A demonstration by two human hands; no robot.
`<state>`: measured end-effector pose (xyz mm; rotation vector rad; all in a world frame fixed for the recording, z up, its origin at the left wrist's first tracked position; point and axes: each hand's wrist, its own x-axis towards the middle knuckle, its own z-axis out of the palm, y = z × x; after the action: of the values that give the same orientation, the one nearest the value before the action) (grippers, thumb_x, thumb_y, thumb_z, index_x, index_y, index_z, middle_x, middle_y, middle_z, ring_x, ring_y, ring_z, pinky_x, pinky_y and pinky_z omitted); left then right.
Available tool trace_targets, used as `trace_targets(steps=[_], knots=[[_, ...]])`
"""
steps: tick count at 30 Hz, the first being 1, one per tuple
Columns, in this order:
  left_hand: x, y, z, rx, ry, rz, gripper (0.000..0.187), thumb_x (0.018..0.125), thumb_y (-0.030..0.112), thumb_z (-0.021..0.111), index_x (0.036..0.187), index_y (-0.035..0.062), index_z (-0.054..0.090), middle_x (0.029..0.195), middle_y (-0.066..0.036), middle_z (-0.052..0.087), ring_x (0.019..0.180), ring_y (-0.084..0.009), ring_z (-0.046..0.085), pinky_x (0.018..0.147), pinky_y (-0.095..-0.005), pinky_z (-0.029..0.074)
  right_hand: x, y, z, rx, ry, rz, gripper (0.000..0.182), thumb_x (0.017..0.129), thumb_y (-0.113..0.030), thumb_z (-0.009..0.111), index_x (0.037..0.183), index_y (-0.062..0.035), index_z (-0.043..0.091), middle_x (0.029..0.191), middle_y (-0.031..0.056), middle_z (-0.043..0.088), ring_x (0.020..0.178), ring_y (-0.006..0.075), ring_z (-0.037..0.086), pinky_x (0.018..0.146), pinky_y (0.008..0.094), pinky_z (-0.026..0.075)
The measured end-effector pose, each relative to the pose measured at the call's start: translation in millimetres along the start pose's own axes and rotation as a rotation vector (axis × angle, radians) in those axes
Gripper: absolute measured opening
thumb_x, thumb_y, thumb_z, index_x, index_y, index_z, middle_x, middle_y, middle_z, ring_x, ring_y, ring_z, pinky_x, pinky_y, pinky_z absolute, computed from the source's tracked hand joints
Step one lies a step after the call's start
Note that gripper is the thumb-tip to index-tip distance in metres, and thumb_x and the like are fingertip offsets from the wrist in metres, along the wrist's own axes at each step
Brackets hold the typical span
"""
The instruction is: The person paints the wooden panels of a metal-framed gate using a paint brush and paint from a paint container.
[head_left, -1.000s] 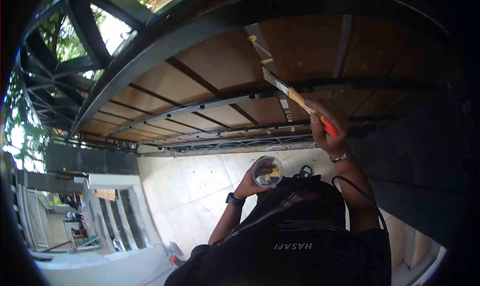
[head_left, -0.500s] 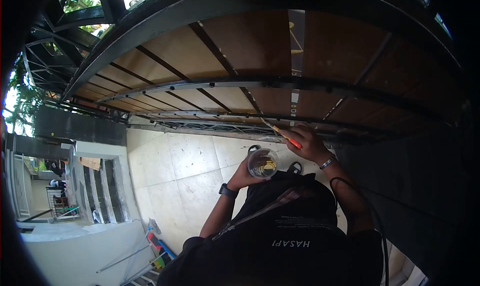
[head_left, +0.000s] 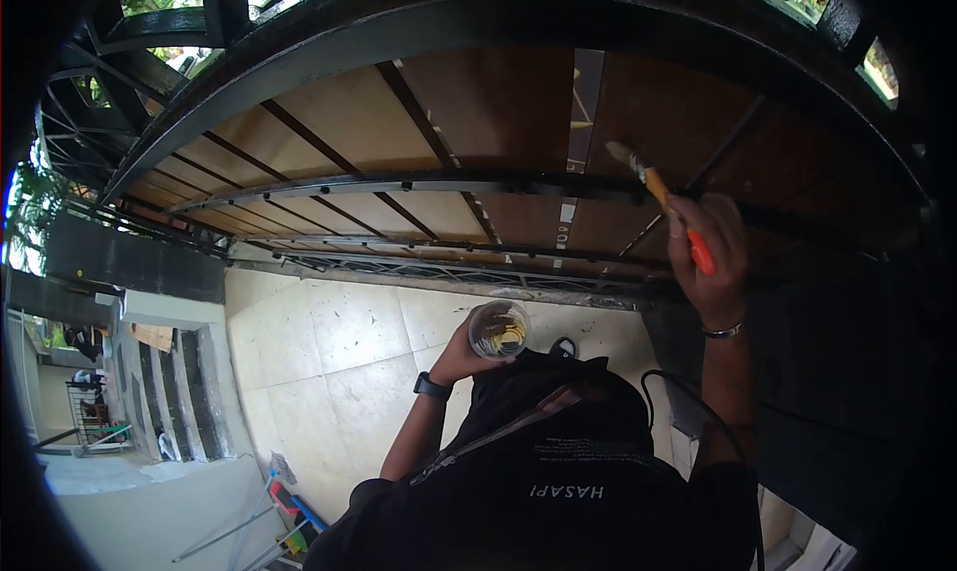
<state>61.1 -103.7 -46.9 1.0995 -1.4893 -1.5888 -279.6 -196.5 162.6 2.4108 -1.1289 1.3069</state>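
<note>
My right hand (head_left: pixel 714 257) is closed around a paintbrush (head_left: pixel 654 184) with an orange-red and wooden handle. Its pale bristles point up and left, in front of a dark brown panel (head_left: pixel 658 102) just above a black metal bar (head_left: pixel 478 184); whether they touch cannot be told. Lower down, my left hand (head_left: pixel 459 354) grips a clear plastic cup (head_left: pixel 499 334) near my waist. A little yellowish stuff and a dark tint show inside the cup. The black-framed gate (head_left: pixel 419 37) with brown panels curves across the view, as the lens bends it.
Pale floor tiles (head_left: pixel 339 322) lie between me and the gate's foot. Grey-white steps (head_left: pixel 189 391) rise at the left. Poles and coloured cleaning tools (head_left: pixel 284 511) lean at lower left. A black cable (head_left: pixel 698 396) loops beside my right arm.
My right hand has moved up and right with the paintbrush, from near the gate's lower bars to a higher panel. My left hand keeps hold of the cup; the view has shifted slightly.
</note>
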Motion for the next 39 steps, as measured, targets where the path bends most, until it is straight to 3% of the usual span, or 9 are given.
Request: trace_targets(steps=[6, 16, 20, 23, 26, 28, 31, 36, 39], knots=[[17, 7, 2, -0.011, -0.02, 0.022, 0.093, 0.064, 0.014, 0.092, 0.141, 0.0014, 0.041, 0.135, -0.013, 0.056, 0.126, -0.0229, 0.054, 0.109, -0.0382, 0.041, 2, 10, -32, -0.262, 0.249, -0.278, 0.027, 0.089, -0.009, 0.066, 0.116, -0.0036, 0.065, 0.1, 0.0122, 0.065, 0.084, 0.026, 0.065, 0.077, 0.0428, 0.052], [23, 5, 0, -0.011, -0.06, 0.022, 0.093, 0.065, 0.01, 0.09, 0.142, 0.0028, 0.039, 0.139, -0.012, 0.051, 0.129, -0.0247, 0.051, 0.11, -0.0391, 0.042, -32, 17, -4, -0.058, -0.35, -0.248, 0.039, 0.079, -0.017, 0.078, 0.114, -0.0058, 0.066, 0.094, 0.0085, 0.064, 0.087, 0.0239, 0.062, 0.087, 0.0441, 0.052], [23, 5, 4, 0.014, -0.07, 0.033, 0.093, 0.065, 0.01, 0.091, 0.142, 0.003, 0.04, 0.139, -0.012, 0.051, 0.129, -0.0246, 0.051, 0.11, -0.0392, 0.042, -7, 28, -35, -0.135, -0.307, -0.191, 0.036, 0.079, -0.014, 0.077, 0.112, -0.0049, 0.067, 0.091, 0.008, 0.064, 0.084, 0.0231, 0.062, 0.087, 0.0445, 0.052], [26, 16, 11, 0.04, -0.062, 0.053, 0.093, 0.065, 0.013, 0.091, 0.142, 0.0025, 0.04, 0.138, -0.012, 0.053, 0.128, -0.0241, 0.053, 0.11, -0.039, 0.042, 1, 24, -61, -0.256, -0.031, -0.241, 0.034, 0.08, -0.008, 0.074, 0.112, -0.003, 0.065, 0.098, 0.0087, 0.066, 0.084, 0.0248, 0.064, 0.085, 0.0447, 0.052], [35, 20, 19, 0.076, -0.01, 0.104, 0.089, 0.066, 0.016, 0.09, 0.14, 0.0022, 0.042, 0.135, -0.014, 0.055, 0.126, -0.0248, 0.054, 0.108, -0.0389, 0.042, -25, 21, -50, -0.251, 0.032, -0.243, 0.033, 0.08, -0.01, 0.074, 0.111, -0.0032, 0.066, 0.098, 0.0099, 0.067, 0.085, 0.0255, 0.064, 0.085, 0.0448, 0.052], [42, 20, 24, 0.103, 0.039, 0.142, 0.085, 0.067, 0.016, 0.088, 0.139, 0.0025, 0.044, 0.133, -0.014, 0.056, 0.126, -0.0258, 0.054, 0.107, -0.0389, 0.043, -36, 11, -37, -0.19, -0.101, -0.226, 0.031, 0.08, -0.009, 0.073, 0.11, -0.0026, 0.066, 0.093, 0.0099, 0.067, 0.083, 0.0255, 0.064, 0.084, 0.0442, 0.052], [50, 35, 34, 0.383, 0.207, 0.243, 0.081, 0.065, 0.019, 0.086, 0.135, 0.0029, 0.048, 0.129, -0.018, 0.058, 0.122, -0.0332, 0.056, 0.103, -0.041, 0.045, -66, -11, -14, 0.3, -0.158, 0.012, 0.023, 0.082, -0.004, 0.066, 0.105, -0.0017, 0.066, 0.088, 0.0099, 0.067, 0.077, 0.0252, 0.063, 0.081, 0.0434, 0.052], [62, 59, 48, 0.534, 0.228, 0.3, 0.082, 0.064, 0.02, 0.089, 0.134, 0.0043, 0.05, 0.126, -0.016, 0.059, 0.118, -0.0322, 0.059, 0.1, -0.0412, 0.048, -81, -41, 1, 0.49, -0.051, 0.186, 0.014, 0.083, -0.002, 0.065, 0.097, -0.001, 0.066, 0.079, 0.0098, 0.067, 0.07, 0.0255, 0.064, 0.073, 0.0388, 0.053], [65, 62, 52, 0.599, 0.246, 0.323, 0.08, 0.063, 0.02, 0.089, 0.132, 0.0046, 0.052, 0.127, -0.016, 0.059, 0.119, -0.0342, 0.057, 0.101, -0.0421, 0.047, -91, -46, 12, 0.494, -0.208, 0.415, 0.016, 0.084, -0.006, 0.07, 0.099, -0.0017, 0.066, 0.084, 0.0125, 0.069, 0.072, 0.0255, 0.067, 0.068, 0.0345, 0.053]])
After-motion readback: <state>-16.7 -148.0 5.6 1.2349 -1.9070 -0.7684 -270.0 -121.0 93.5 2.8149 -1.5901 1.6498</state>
